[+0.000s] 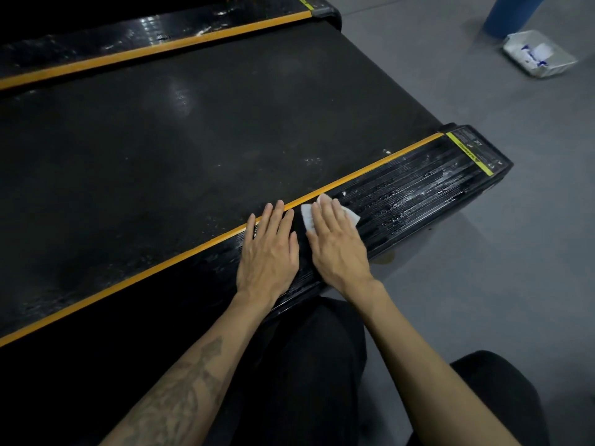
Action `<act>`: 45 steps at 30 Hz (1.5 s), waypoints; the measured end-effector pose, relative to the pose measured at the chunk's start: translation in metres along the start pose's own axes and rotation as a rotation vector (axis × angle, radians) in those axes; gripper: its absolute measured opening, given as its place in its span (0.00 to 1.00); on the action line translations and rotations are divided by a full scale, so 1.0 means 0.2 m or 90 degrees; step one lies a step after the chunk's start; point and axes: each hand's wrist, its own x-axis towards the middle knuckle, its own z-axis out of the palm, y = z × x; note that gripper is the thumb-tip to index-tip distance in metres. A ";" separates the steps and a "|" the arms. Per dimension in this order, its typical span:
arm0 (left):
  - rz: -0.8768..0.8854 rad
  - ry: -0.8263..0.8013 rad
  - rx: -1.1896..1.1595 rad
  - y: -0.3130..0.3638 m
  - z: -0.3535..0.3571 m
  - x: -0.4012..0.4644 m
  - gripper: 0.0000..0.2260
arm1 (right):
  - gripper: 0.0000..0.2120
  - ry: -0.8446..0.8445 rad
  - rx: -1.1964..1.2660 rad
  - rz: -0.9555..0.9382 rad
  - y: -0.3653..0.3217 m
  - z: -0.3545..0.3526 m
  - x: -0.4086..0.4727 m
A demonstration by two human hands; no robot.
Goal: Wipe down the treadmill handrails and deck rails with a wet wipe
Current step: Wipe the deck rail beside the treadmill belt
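I see my right hand [338,243] pressing the wet wipe [308,217] flat-fingered onto the near deck rail [418,191], left hand [269,249] spread flat beside it, holding nothing.

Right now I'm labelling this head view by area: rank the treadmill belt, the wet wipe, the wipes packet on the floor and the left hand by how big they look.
1. treadmill belt, by far.
2. left hand.
3. wipes packet, though it lies farther away.
4. wet wipe, mostly hidden under the right hand.
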 end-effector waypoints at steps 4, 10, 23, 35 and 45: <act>0.001 0.000 0.002 0.00 0.00 0.00 0.23 | 0.27 -0.024 -0.028 -0.107 0.04 -0.02 0.08; -0.006 -0.005 0.012 0.01 0.00 0.00 0.23 | 0.28 0.011 0.026 0.029 0.01 0.00 0.05; -0.012 0.001 -0.002 0.01 -0.01 0.01 0.23 | 0.27 0.000 0.016 -0.060 -0.02 -0.01 0.13; -0.017 -0.002 0.010 0.01 -0.01 0.01 0.23 | 0.27 -0.012 -0.003 -0.052 -0.08 0.00 0.13; -0.016 0.002 0.016 0.01 0.00 0.01 0.23 | 0.28 0.019 0.042 0.019 -0.03 0.01 0.09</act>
